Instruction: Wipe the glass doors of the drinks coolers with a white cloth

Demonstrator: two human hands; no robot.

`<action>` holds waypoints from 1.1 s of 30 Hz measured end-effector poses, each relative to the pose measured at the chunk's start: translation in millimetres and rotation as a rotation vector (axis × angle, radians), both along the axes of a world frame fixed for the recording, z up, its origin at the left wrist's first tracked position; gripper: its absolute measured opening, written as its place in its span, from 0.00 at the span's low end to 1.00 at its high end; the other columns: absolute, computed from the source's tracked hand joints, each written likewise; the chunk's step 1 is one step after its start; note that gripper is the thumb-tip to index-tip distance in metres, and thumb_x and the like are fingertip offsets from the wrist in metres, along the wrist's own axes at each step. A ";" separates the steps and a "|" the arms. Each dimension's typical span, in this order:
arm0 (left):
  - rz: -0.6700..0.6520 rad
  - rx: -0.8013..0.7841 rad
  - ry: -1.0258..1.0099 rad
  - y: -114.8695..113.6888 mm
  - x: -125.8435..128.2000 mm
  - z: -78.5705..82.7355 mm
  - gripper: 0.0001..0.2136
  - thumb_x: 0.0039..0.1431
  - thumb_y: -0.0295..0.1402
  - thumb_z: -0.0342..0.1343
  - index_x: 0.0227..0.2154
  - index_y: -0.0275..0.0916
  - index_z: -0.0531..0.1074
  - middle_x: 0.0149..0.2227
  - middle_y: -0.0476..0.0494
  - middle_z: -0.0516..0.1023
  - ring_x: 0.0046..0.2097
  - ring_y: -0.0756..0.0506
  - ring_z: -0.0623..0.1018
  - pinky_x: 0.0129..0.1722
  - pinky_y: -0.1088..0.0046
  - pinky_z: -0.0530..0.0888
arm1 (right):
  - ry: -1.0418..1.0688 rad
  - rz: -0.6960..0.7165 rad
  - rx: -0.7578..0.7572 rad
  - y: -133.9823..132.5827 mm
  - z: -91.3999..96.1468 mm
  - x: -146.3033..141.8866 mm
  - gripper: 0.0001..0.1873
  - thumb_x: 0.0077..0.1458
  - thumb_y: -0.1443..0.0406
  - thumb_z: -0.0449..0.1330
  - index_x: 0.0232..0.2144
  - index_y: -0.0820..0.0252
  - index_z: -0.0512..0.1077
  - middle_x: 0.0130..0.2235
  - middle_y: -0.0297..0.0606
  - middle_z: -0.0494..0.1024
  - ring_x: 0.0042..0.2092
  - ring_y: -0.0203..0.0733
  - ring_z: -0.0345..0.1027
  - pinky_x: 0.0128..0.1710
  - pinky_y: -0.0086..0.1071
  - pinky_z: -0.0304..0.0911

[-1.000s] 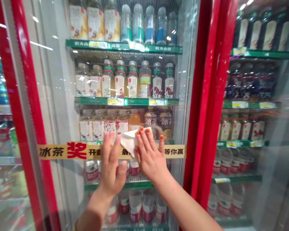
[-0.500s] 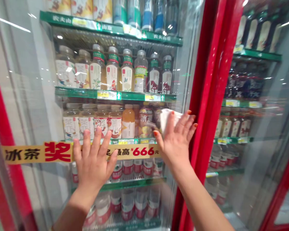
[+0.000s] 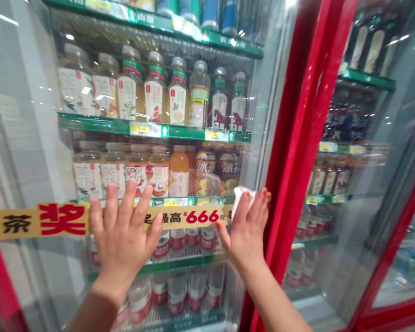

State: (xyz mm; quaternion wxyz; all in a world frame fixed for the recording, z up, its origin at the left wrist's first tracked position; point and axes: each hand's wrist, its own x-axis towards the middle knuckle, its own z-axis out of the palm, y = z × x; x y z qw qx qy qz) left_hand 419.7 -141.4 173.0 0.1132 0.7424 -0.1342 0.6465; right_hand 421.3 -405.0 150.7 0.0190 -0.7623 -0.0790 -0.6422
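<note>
So I'm holding a white wipe under my right grip, near the red door frame; my left grip is sitting wide over the yellow banner.

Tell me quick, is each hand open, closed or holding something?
Left hand: open, spread over the long, flat tan lettered strip.
Right hand: open, laid over a thin white wipe; whether gripping it cannot be told.

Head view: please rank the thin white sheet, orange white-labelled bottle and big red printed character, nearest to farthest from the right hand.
1. Thin white sheet: partly under the right hand.
2. Orange white-labelled bottle: up and to the left.
3. Big red printed character: far left, past the left hand.
</note>
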 end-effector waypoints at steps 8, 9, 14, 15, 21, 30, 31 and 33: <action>0.006 0.061 -0.079 4.3 3.6 -0.3 0.37 0.73 0.41 0.56 0.80 0.55 0.49 0.82 0.55 0.46 0.83 0.39 0.45 0.83 0.46 0.39 | 0.068 0.119 -0.292 31.4 -30.4 -5.7 0.61 0.63 0.32 0.59 0.82 0.47 0.39 0.83 0.49 0.44 0.83 0.66 0.21 0.79 0.65 0.47; 0.009 0.069 -0.096 4.5 3.7 0.1 0.37 0.73 0.40 0.56 0.80 0.53 0.49 0.82 0.53 0.46 0.83 0.40 0.44 0.83 0.48 0.39 | 0.075 0.079 -0.214 22.5 -17.1 -2.1 0.60 0.65 0.35 0.60 0.82 0.46 0.36 0.83 0.50 0.39 0.83 0.68 0.21 0.77 0.68 0.49; 0.017 0.080 -0.101 1.7 3.3 1.7 0.39 0.72 0.39 0.58 0.80 0.50 0.50 0.82 0.50 0.46 0.84 0.42 0.43 0.83 0.50 0.39 | 0.144 -0.069 0.085 3.8 -56.4 -10.0 0.60 0.69 0.47 0.61 0.82 0.58 0.27 0.81 0.59 0.17 0.81 0.80 0.19 0.67 0.77 0.62; 0.019 0.080 -0.102 1.4 3.4 1.5 0.39 0.72 0.39 0.58 0.80 0.50 0.50 0.82 0.50 0.47 0.84 0.41 0.43 0.83 0.50 0.39 | 0.166 -0.053 0.079 10.6 -74.2 -14.1 0.62 0.68 0.46 0.62 0.81 0.63 0.28 0.81 0.63 0.18 0.81 0.80 0.18 0.67 0.77 0.62; 0.015 0.063 -0.090 5.2 5.1 -1.6 0.39 0.71 0.40 0.58 0.80 0.54 0.50 0.82 0.53 0.47 0.83 0.37 0.46 0.83 0.43 0.42 | 0.132 0.053 -0.124 22.3 -50.2 -8.1 0.64 0.63 0.36 0.62 0.82 0.50 0.31 0.83 0.54 0.21 0.82 0.73 0.17 0.73 0.69 0.60; 0.033 0.078 -0.094 2.3 4.9 -1.3 0.38 0.71 0.38 0.57 0.80 0.49 0.51 0.83 0.50 0.47 0.83 0.39 0.44 0.84 0.48 0.39 | 0.218 0.017 -0.084 39.7 -118.3 -23.7 0.63 0.64 0.38 0.62 0.82 0.58 0.35 0.83 0.59 0.31 0.82 0.72 0.17 0.74 0.70 0.54; 0.033 0.082 -0.095 2.7 4.8 -1.2 0.38 0.71 0.38 0.57 0.80 0.49 0.51 0.83 0.50 0.46 0.84 0.39 0.44 0.84 0.48 0.39 | 0.203 0.047 -0.168 46.6 -113.4 -22.3 0.62 0.63 0.36 0.62 0.82 0.52 0.38 0.83 0.54 0.38 0.83 0.69 0.18 0.76 0.68 0.51; 0.033 0.092 -0.098 4.1 4.2 -0.7 0.38 0.71 0.38 0.57 0.80 0.48 0.51 0.83 0.49 0.46 0.84 0.39 0.43 0.84 0.49 0.39 | 0.155 0.066 -0.245 47.2 -82.8 -13.8 0.55 0.65 0.36 0.60 0.82 0.40 0.40 0.83 0.42 0.46 0.83 0.64 0.19 0.79 0.66 0.44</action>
